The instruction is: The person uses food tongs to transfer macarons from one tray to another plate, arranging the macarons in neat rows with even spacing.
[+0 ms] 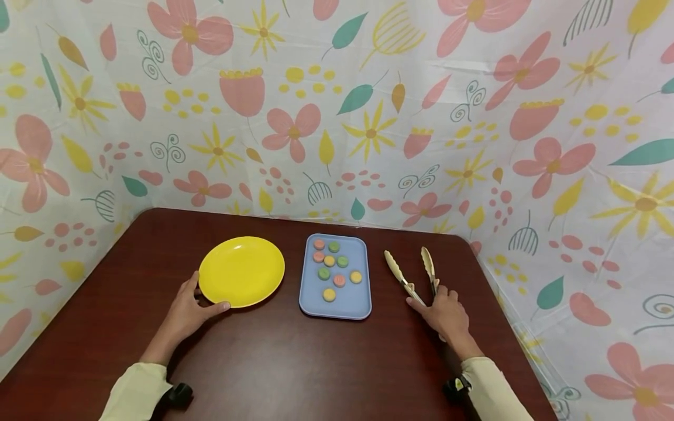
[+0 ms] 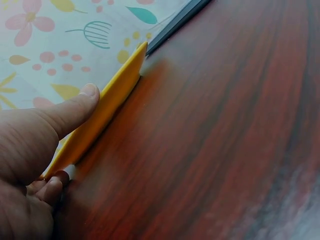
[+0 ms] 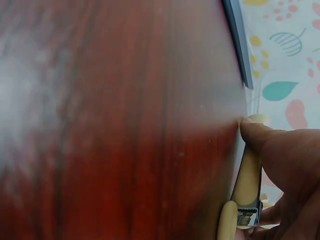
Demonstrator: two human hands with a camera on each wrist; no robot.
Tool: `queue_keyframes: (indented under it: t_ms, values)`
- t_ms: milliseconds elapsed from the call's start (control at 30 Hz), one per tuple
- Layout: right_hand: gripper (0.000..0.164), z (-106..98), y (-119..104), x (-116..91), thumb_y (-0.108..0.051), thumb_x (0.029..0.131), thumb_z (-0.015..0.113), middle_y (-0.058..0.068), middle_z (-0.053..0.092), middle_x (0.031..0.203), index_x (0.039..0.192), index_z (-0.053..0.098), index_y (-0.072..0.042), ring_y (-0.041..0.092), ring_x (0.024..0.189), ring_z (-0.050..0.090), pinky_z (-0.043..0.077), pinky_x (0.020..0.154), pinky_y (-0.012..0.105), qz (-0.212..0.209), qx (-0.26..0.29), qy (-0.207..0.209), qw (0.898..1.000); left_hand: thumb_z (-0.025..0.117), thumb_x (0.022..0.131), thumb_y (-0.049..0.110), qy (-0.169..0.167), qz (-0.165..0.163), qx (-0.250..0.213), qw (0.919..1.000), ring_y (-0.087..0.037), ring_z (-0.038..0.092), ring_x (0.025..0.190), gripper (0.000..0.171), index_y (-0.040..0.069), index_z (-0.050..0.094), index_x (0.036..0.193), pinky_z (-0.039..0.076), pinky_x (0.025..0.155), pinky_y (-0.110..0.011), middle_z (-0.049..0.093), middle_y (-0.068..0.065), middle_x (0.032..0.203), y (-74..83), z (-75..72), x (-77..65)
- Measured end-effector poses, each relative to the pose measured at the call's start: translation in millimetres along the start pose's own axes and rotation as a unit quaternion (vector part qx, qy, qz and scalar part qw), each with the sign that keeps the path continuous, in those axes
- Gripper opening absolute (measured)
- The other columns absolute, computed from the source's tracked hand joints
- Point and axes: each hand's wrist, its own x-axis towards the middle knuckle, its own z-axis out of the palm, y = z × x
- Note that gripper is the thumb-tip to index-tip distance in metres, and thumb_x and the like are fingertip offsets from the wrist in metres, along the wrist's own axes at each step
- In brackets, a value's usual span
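Note:
A round yellow plate (image 1: 242, 272) lies at the left of the table. My left hand (image 1: 185, 310) holds its near left edge; in the left wrist view the thumb (image 2: 82, 107) lies along the rim and the fingers curl at the side. At the right, my right hand (image 1: 449, 317) grips a pair of tongs (image 1: 395, 268) with cream-coloured tips, their arms spread apart and pointing away from me. The right wrist view shows the thumb on the tongs' cream part (image 3: 246, 182). Part of the tongs is hidden under the palm.
Between the hands lies a blue rectangular tray (image 1: 315, 303) with several small pink, green and yellow macarons (image 1: 323, 273) on it. The dark brown table (image 1: 316, 368) ends at a flower-patterned cloth (image 1: 337, 117) behind and at both sides.

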Motion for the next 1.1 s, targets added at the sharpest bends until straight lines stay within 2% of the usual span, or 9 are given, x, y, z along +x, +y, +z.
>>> queue_keyframes:
  t_ms: [267,400,500,600,733,833,967,1100]
  values:
    - [0.105,-3,6,3,-0.069,0.089,0.065,0.041,0.044,0.124,0.140,0.034,0.018,0.054,0.096,0.058,0.047,0.082,0.064,-0.017,0.011,-0.011,1.000,0.084,0.083,0.049,-0.001,0.002,-0.001,1.0000,-0.046,0.045,0.128,0.124,-0.001,0.004,0.163,0.047,0.097,-0.062,0.022,-0.035,0.155,0.1,0.5,-0.3]
    - [0.098,-10,10,3,-0.059,0.093,0.066,0.043,0.045,0.123,0.138,0.034,0.022,0.055,0.103,0.056,0.046,0.087,0.065,-0.039,0.037,-0.021,0.998,0.084,0.083,0.048,0.001,0.003,-0.001,1.0000,-0.046,0.044,0.128,0.123,-0.001,0.005,0.163,0.047,0.096,-0.061,0.022,-0.035,0.155,-0.4,-0.1,0.1]
    - [0.088,-17,13,1,-0.050,0.096,0.069,0.039,0.052,0.115,0.133,0.038,0.023,0.049,0.100,0.058,0.047,0.085,0.060,-0.055,0.066,-0.030,0.996,0.084,0.083,0.048,0.001,0.002,-0.002,1.0000,-0.047,0.043,0.129,0.124,0.000,0.004,0.163,0.046,0.097,-0.062,0.021,-0.035,0.156,-1.1,-0.1,-0.1]
    - [0.084,-22,17,-1,-0.048,0.095,0.070,0.031,0.057,0.109,0.131,0.041,0.022,0.039,0.094,0.059,0.047,0.081,0.054,-0.070,0.083,-0.029,0.994,0.084,0.083,0.048,0.001,0.003,-0.003,1.0000,-0.047,0.042,0.130,0.124,0.000,0.003,0.163,0.046,0.097,-0.063,0.020,-0.036,0.156,-1.3,0.3,-0.7]
    - [0.078,-26,21,-3,-0.050,0.094,0.071,0.023,0.057,0.102,0.128,0.046,0.016,0.032,0.088,0.056,0.045,0.075,0.047,-0.092,0.090,0.000,0.992,0.084,0.083,0.047,0.003,0.005,0.000,1.0000,-0.047,0.043,0.128,0.124,-0.001,0.003,0.163,0.047,0.096,-0.062,0.021,-0.036,0.155,-1.9,1.6,-2.5]
    - [0.061,-27,23,-1,-0.047,0.094,0.072,0.017,0.055,0.089,0.115,0.052,0.007,0.025,0.076,0.051,0.041,0.068,0.040,-0.115,0.103,0.035,0.987,0.084,0.083,0.047,0.003,0.002,0.003,1.0000,-0.048,0.044,0.128,0.125,-0.002,0.002,0.163,0.046,0.096,-0.064,0.020,-0.037,0.156,-2.2,0.9,-4.1]
    - [0.050,-32,23,0,-0.043,0.092,0.077,0.014,0.053,0.080,0.101,0.053,0.000,0.019,0.065,0.047,0.038,0.062,0.034,-0.148,0.119,0.070,0.979,0.084,0.083,0.047,0.003,0.002,-0.003,1.0000,-0.049,0.043,0.129,0.125,-0.001,0.002,0.163,0.046,0.097,-0.065,0.018,-0.037,0.157,-1.8,0.3,-3.8]
    - [0.048,-45,20,-3,-0.042,0.091,0.078,0.013,0.056,0.083,0.105,0.054,-0.002,0.017,0.068,0.048,0.040,0.061,0.032,-0.176,0.113,0.072,0.975,0.084,0.083,0.047,0.004,0.008,-0.007,0.9999,-0.048,0.043,0.129,0.124,-0.001,0.003,0.163,0.046,0.097,-0.064,0.019,-0.036,0.156,-1.5,1.3,-1.4]
